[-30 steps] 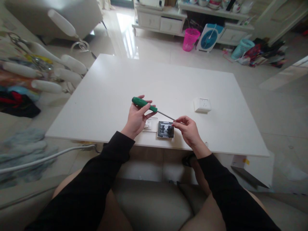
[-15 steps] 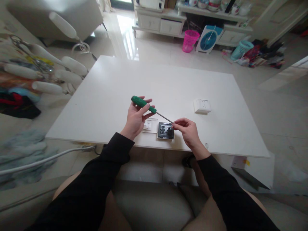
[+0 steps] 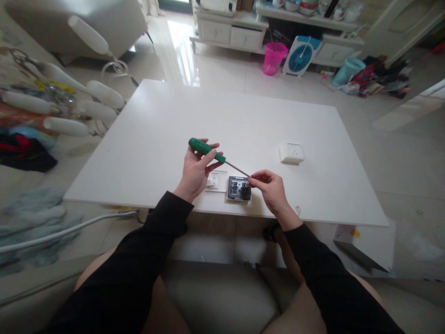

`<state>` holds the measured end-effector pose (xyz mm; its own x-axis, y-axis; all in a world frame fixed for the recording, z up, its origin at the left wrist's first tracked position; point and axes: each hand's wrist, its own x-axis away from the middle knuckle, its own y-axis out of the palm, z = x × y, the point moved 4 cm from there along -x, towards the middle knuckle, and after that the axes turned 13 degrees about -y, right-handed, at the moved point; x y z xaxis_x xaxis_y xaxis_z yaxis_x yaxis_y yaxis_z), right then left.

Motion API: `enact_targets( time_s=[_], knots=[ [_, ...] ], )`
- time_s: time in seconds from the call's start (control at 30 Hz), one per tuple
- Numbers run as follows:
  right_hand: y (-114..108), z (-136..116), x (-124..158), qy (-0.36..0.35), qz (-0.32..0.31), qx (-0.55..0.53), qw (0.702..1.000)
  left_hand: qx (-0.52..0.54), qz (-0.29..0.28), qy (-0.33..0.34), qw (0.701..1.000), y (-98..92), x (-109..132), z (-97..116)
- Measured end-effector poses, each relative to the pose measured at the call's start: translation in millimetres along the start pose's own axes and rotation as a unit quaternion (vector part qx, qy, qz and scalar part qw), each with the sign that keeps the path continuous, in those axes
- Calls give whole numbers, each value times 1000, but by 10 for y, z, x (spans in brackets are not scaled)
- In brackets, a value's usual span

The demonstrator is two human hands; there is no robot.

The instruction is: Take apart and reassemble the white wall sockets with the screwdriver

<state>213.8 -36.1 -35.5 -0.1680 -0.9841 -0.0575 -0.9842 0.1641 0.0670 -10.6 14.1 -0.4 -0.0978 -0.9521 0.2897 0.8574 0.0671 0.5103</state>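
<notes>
My left hand (image 3: 195, 171) grips the green handle of a screwdriver (image 3: 206, 150) and holds it above the white table (image 3: 222, 120). The metal shaft slants down to the right. My right hand (image 3: 271, 189) pinches the shaft's tip between thumb and fingers. Just below that tip lies a dark socket insert (image 3: 238, 188) with its inner parts showing, near the table's front edge. A white socket cover plate (image 3: 217, 181) lies beside it on the left, partly hidden by my left hand.
A whole white wall socket (image 3: 291, 152) sits further right on the table. A drying rack with white arms (image 3: 69, 99) stands to the left. On the floor behind are a pink basket (image 3: 274, 57), a blue fan (image 3: 301, 54) and a teal basket (image 3: 347, 70).
Both hands and the screwdriver have stayed almost in place; only the view has shifted slightly.
</notes>
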Motion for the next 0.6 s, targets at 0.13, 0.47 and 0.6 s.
enact_targets(
  time_s=[0.13, 0.47, 0.6],
  knots=[
    [-6, 8, 0, 1, 2, 9, 1000, -13, -6, 2, 1000, 31, 20, -18],
    [11, 26, 19, -3, 5, 1, 1000, -5, -21, -34, 999, 80, 67, -82],
    [22, 34, 11, 8, 14, -30, 999, 8, -20, -34, 999, 86, 71, -85]
  ],
)
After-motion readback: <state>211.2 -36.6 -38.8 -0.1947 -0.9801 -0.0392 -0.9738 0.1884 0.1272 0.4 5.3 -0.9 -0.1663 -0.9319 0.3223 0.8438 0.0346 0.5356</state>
